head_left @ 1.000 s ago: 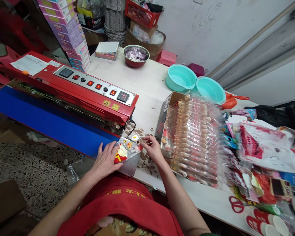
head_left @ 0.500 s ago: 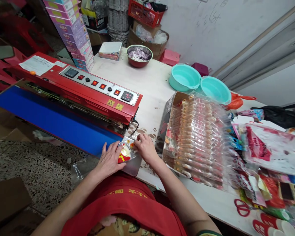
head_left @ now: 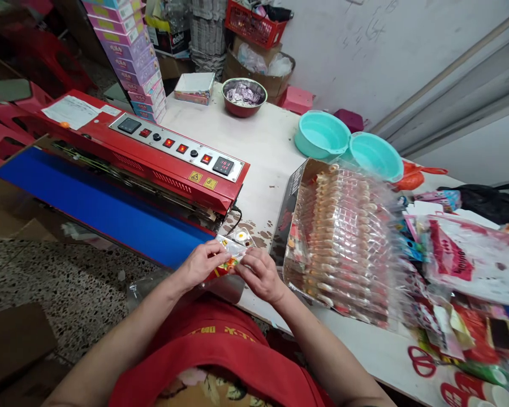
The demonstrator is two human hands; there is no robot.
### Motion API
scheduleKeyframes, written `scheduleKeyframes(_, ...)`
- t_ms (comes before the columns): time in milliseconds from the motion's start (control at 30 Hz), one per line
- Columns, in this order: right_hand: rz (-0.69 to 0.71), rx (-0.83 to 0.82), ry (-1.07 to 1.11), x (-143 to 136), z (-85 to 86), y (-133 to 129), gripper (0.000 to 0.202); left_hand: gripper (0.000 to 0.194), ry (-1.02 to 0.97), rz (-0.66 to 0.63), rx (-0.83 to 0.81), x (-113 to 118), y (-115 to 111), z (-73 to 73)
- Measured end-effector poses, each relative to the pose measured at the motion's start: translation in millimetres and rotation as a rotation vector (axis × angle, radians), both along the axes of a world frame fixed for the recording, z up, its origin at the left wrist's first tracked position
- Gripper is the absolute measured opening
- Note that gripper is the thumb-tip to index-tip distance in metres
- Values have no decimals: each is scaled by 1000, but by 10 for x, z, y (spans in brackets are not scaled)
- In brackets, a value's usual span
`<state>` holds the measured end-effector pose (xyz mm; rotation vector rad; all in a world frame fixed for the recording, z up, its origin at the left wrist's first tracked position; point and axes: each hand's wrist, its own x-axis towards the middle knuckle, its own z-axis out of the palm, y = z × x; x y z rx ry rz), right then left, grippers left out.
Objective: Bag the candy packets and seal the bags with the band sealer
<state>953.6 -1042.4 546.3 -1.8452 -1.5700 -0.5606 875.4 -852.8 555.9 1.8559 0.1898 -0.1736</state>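
Note:
A small clear plastic packet (head_left: 233, 249) with red and yellow contents is between my hands, at the near end of the blue conveyor belt (head_left: 102, 206). My left hand (head_left: 199, 263) pinches its left side. On the right side, my right hand (head_left: 261, 272) holds the packet with bent fingers. Just beyond the packet lies a clear piece with a small white and yellow round item (head_left: 241, 236). The red sealing machine (head_left: 152, 158) runs along the belt, its switches and display lit red. My fingers partly hide the packet's contents.
Right of my hands, an open carton (head_left: 286, 226) holds many clear-wrapped packs (head_left: 348, 243). Two turquoise basins (head_left: 322, 134) and a metal bowl (head_left: 244, 97) stand farther back. Red scissors (head_left: 422, 362) lie among mixed packages at the right. Stacked boxes (head_left: 131, 56) rise behind the machine.
My left hand has gone from lying spread on the packet to pinching it. My right hand has moved slightly down and right. The packet is now lifted and turned, and the view has shifted slightly.

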Motion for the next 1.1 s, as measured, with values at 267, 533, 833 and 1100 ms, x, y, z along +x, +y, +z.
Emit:
scheduleKeyframes(267,-60,94,153,-380,-183,-128,10,30,282,-69,-257,-147,-158,-2)
scheduleKeyframes(533,-415,180,1461,-531,-183,99,26,15,37,337,-120,-158,-400,-66)
scheduleKeyframes(833,-46,182,1437,-283,58,14,15,26,541,439,-1147,-148,-395,102)
scheduleKeyframes(1100,-203,-447,1016,238,162,99,15,43,205,477,-564,-55,-102,80)
